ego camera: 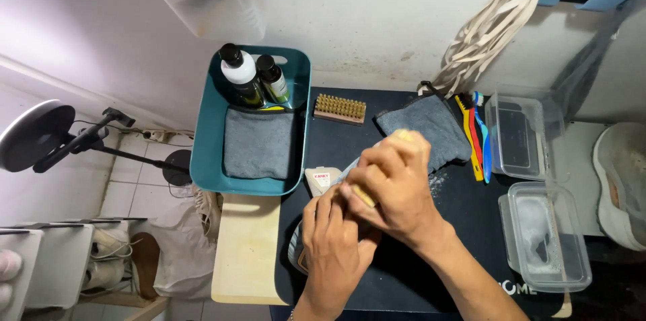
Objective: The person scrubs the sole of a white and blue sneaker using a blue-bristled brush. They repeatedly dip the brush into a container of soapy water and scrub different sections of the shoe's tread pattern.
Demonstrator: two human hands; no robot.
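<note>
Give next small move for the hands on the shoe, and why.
Probably another short brush stroke: the right hand presses a wooden-handled brush onto the pale grey shoe, which the left hand steadies on the black mat. White residue lies beside them.

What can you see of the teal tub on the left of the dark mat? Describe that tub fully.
The teal tub is a smooth, plastic-looking bin with rounded corners and a handle slot in its far wall. It sits upright by the wall, touching the dark mat. Inside stand two dark-capped bottles, one white, one dark, behind a folded grey cloth. Neither hand touches it.
</note>
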